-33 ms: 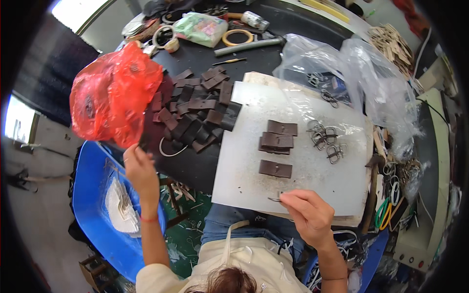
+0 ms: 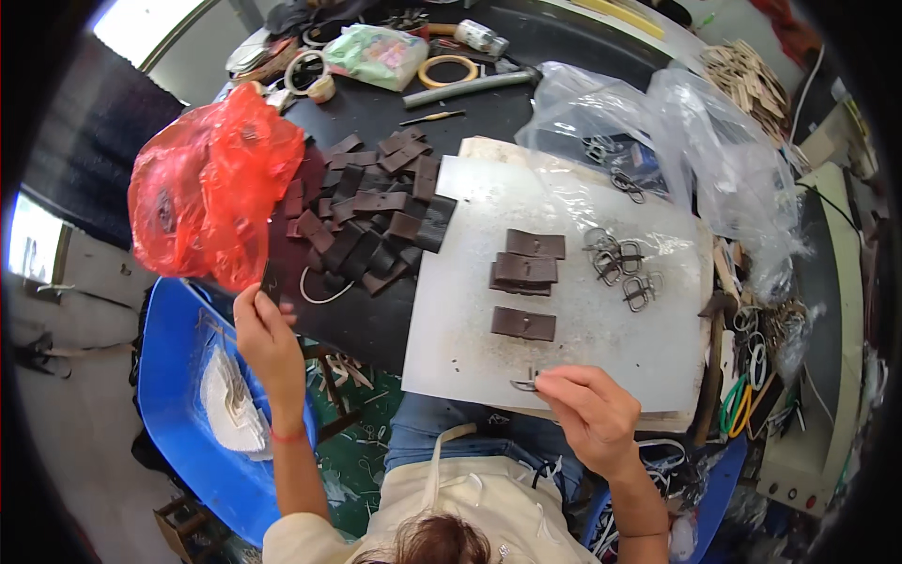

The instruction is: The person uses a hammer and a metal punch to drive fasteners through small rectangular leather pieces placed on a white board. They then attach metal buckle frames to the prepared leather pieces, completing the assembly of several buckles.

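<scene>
My left hand (image 2: 270, 334) is closed at the lower edge of a red plastic bag (image 2: 193, 202), with a small dark leather piece (image 2: 272, 279) standing up from its fingertips. Between the thumb and fingers of my right hand (image 2: 594, 414) is a metal buckle (image 2: 523, 383), held over the near edge of a whitish board (image 2: 451, 348). Several brown leather pieces (image 2: 523, 323) with a small hole lie on that board, some of them stacked. To their right rests a loose group of metal buckles (image 2: 615, 258). A heap of dark leather pieces (image 2: 376, 202) lies left of the board.
Clear plastic bags (image 2: 723, 141) cover the board's far right corner. A metal rod (image 2: 470, 89), a tape roll (image 2: 448, 71) and an awl-like tool (image 2: 432, 118) lie at the back. A blue tub (image 2: 169, 395) holding white material stands at left.
The view has shifted slightly, so the board and pieces sit a little further left. More of the buckle in my right hand and of the dark piece in my left shows.
</scene>
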The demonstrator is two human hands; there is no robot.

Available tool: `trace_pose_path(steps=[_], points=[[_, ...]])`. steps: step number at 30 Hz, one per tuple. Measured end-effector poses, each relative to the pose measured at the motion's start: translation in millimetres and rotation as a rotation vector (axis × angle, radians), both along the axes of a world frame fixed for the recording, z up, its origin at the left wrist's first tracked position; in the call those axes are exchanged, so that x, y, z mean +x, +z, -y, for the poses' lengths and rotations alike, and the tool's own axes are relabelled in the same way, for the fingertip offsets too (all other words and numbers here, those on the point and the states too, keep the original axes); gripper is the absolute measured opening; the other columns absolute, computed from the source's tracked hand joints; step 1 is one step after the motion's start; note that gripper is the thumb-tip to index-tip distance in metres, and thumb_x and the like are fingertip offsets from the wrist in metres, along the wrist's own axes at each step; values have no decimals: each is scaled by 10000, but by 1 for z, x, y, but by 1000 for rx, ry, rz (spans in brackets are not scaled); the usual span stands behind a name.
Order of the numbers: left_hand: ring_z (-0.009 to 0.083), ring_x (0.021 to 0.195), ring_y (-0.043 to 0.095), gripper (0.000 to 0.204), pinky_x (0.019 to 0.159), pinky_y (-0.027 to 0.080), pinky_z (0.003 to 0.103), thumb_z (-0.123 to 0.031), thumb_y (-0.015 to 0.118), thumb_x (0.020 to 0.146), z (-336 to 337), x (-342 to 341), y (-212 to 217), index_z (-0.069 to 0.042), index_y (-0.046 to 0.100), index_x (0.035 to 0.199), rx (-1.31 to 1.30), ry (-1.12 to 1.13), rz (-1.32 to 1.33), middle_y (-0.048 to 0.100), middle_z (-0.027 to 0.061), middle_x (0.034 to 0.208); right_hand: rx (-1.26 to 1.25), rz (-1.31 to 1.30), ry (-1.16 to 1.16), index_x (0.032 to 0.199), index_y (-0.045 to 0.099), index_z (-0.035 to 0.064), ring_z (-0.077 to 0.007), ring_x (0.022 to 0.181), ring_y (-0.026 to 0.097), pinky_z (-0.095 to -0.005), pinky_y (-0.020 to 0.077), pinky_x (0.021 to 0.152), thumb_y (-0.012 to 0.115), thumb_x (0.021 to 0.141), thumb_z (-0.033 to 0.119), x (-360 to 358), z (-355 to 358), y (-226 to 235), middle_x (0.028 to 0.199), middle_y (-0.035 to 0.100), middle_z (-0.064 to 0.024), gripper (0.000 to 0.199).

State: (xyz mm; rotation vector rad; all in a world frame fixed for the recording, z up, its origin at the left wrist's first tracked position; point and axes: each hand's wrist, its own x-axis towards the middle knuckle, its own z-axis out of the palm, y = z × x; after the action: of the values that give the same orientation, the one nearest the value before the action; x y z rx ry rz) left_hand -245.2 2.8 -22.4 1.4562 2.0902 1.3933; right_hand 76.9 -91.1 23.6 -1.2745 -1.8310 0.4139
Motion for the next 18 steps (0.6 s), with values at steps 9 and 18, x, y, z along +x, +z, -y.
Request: trace_pose_path(steps=[9, 18], points=[[59, 731, 623, 315, 646, 513, 213, -113, 631, 923, 40, 134, 57, -10, 616, 1220, -642, -1026, 754, 690, 70, 886, 3, -32, 43, 994, 698, 61, -210, 755, 667, -288, 552, 628, 762, 727, -17, 6, 6, 17, 940, 659, -92, 285], [99, 775, 652, 295, 687, 520, 255, -114, 641, 907, 39, 144, 59, -6, 641, 1182, -574, -1095, 615, 713, 103, 963, -55, -61, 8, 1013, 694, 63, -210, 762, 666, -288, 551, 634, 751, 737, -25, 18, 9, 13, 945, 658, -90, 295]])
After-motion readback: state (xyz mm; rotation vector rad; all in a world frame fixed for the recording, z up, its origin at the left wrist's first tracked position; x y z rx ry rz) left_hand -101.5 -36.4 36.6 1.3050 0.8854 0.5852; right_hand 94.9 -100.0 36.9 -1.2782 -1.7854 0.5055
